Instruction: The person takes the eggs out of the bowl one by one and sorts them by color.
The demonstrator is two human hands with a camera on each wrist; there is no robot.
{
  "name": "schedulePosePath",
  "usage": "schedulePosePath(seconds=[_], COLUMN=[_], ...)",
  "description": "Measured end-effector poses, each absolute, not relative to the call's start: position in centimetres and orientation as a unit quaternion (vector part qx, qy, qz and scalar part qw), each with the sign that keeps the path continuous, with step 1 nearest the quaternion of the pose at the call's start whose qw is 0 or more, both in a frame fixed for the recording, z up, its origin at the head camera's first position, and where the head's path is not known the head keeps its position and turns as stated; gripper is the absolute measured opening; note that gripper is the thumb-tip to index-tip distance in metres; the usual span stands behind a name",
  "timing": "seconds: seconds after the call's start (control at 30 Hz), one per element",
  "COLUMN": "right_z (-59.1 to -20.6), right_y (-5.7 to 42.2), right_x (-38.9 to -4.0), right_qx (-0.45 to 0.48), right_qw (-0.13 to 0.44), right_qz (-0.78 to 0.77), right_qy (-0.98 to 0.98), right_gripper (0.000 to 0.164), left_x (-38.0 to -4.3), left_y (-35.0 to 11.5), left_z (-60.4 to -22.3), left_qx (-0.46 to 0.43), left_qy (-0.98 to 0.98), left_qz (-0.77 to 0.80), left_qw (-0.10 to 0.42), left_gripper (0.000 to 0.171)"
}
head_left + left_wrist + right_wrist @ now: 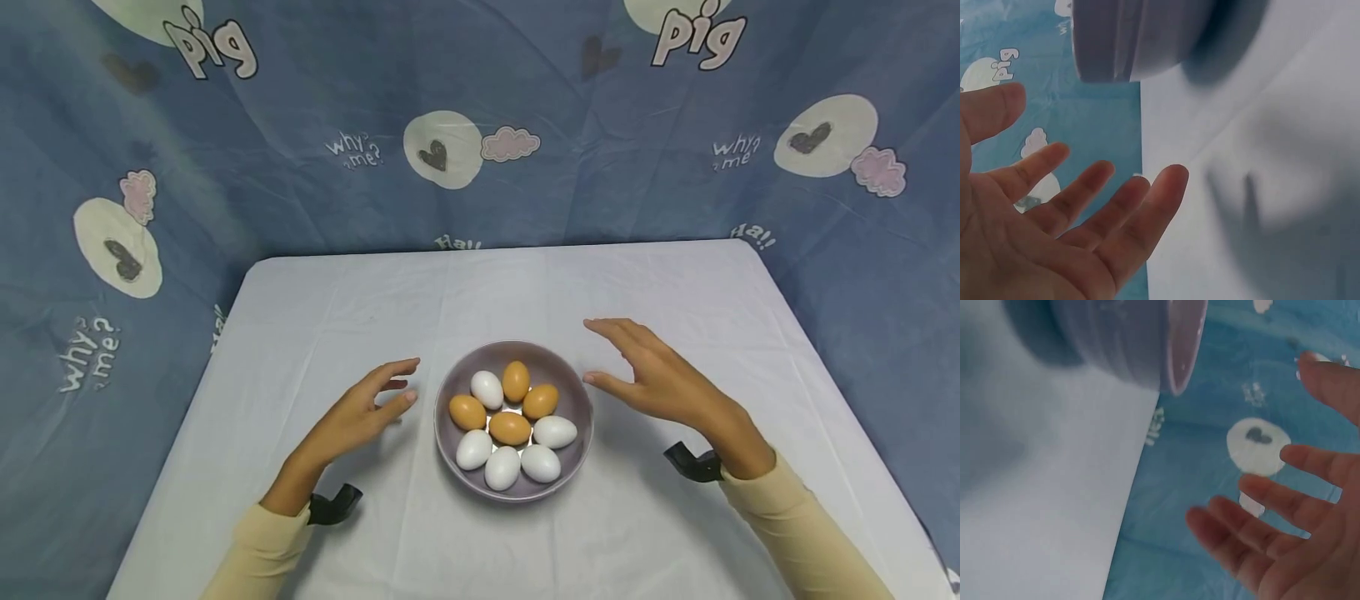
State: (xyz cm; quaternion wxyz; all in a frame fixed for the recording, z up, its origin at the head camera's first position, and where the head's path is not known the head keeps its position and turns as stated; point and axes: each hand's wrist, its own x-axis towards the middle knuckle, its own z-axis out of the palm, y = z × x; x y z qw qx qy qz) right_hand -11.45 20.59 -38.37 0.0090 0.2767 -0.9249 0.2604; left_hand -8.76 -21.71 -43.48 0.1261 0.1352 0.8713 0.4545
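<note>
A round mauve bowl point(513, 497) stands on the white table, holding several white eggs point(555, 432) and several orange-brown eggs point(510, 428). To its left, my left hand point(367, 412) hovers with relaxed, spread fingers, apart from the rim. My right hand point(660, 375) is on the other side, fingers spread toward the bowl and holding nothing. In the left wrist view the bowl's outer wall point(1141, 37) shows above the fingertips. The right wrist view also has the bowl's side point(1116, 337) at the top, away from the open fingers.
The table point(360, 300) is covered with a white cloth and has a rounded back edge. Behind and beside it hangs a blue printed curtain point(300, 200). Black straps point(335, 505) circle both wrists, below pale yellow sleeves point(802, 517).
</note>
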Motion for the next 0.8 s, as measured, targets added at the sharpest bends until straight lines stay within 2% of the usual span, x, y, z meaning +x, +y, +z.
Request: schedulePosePath(seconds=[0.5, 0.8], right_z=[-38.2, -39.2], right_y=[16.4, 14.2], right_x=[-11.7, -12.1], right_qx=[0.382, 0.427], right_qw=[-0.043, -0.11], right_qz=[0.273, 0.285], right_qy=[-0.882, -0.851], right_gripper=[0.062, 0.058], left_x=[-8.5, -8.2], left_y=[-20.2, -19.7], left_z=[-44.4, -45.3], left_qx=[0.149, 0.14], left_qy=[0.791, 0.737], left_qz=[0.562, 0.621], left_qw=[0.191, 0.227], left_gripper=[0.057, 0.051])
